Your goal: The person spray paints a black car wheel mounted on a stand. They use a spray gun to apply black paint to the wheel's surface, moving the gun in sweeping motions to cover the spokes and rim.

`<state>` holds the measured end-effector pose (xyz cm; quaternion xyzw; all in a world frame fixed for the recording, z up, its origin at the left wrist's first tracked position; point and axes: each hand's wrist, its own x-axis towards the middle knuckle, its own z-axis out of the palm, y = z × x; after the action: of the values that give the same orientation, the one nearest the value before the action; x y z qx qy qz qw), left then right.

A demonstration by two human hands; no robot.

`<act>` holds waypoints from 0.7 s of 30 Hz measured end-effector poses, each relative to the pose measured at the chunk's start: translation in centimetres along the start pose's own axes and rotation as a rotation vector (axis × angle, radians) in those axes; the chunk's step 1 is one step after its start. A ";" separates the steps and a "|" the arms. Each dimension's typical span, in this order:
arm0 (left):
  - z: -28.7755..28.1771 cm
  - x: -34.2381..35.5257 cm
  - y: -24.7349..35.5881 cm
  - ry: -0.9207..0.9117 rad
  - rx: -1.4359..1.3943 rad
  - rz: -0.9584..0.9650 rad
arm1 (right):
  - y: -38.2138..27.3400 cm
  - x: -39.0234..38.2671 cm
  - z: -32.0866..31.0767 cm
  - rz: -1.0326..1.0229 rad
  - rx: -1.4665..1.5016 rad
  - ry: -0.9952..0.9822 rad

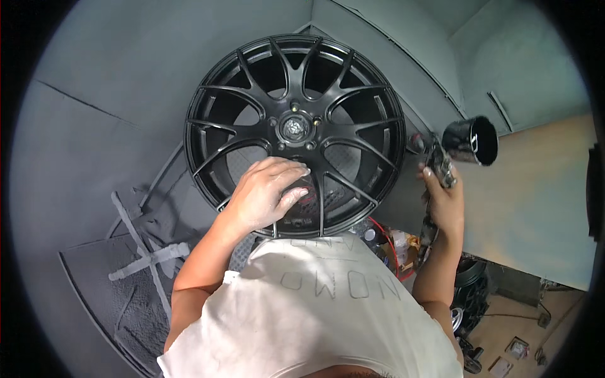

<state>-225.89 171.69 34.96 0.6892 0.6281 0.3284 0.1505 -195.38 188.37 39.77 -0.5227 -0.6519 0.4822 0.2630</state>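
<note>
A black multi-spoke car wheel rim faces me in the middle of the view, with a round cap and several bolt holes at its hub. My left hand is over the lower spokes, fingers loosely bent and thumb apart, holding nothing; whether it touches the metal I cannot tell. To the right of the rim, my right hand grips a paint-smeared spray gun. A black cup sits at the gun's upper end, tilted with its round end facing right. The fingers around the gun's handle are partly hidden.
Grey walls surround the rim. A grey cross-shaped stand is at lower left. Beneath the rim lie a red hose and a clear plastic bottle. A brown panel stands at right, and dark tyre-like objects lie below it.
</note>
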 end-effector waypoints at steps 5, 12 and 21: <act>3.8 -0.8 5.1 -0.158 -0.140 0.196 | 4.6 -7.5 -2.0 0.061 0.169 -0.143; 14.4 -7.1 12.9 -0.816 -0.942 0.230 | 9.7 -15.4 -5.6 0.086 0.287 -0.227; 22.5 -18.7 14.8 -0.956 -1.072 -0.306 | 18.1 -21.0 -9.2 0.092 0.294 -0.103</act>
<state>-199.98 155.84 22.61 0.4937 0.3363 0.2292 0.7685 -173.16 171.79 30.44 -0.4825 -0.5623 0.6102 0.2805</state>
